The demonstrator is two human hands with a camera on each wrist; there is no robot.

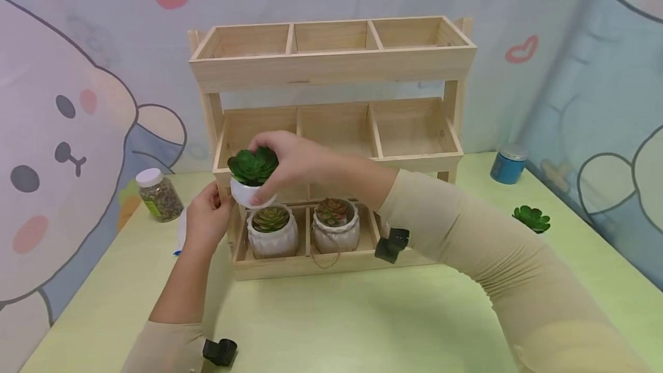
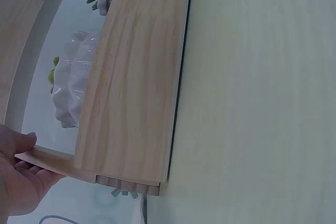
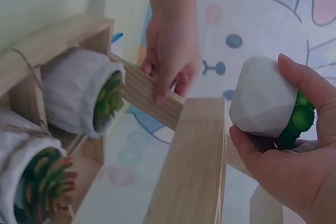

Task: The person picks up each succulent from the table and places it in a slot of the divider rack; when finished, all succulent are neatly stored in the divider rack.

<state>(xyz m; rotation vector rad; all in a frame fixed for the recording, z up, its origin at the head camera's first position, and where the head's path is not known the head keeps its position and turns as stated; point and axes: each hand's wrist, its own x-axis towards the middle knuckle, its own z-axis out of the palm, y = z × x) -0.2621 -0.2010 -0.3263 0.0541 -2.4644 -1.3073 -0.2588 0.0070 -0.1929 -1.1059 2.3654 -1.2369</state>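
My right hand (image 1: 297,160) holds a green succulent in a small white pot (image 1: 252,171) in front of the left end of a wooden three-tier shelf (image 1: 331,69). In the right wrist view the white faceted pot (image 3: 265,97) lies between thumb and fingers, tilted sideways to that camera. My left hand (image 1: 204,217) grips the shelf's left side post, which the left wrist view shows as a slanted wooden strip (image 2: 50,162) under the thumb. Two potted succulents, one green (image 1: 273,238) and one reddish (image 1: 335,229), stand in the bottom tier's left and middle compartments.
A jar of small grains with a white lid (image 1: 159,195) stands left of the shelf. At the right are a blue jar (image 1: 509,164) and another green succulent (image 1: 532,219), partly hidden by my sleeve. A patterned cloth hangs behind the table (image 1: 331,321).
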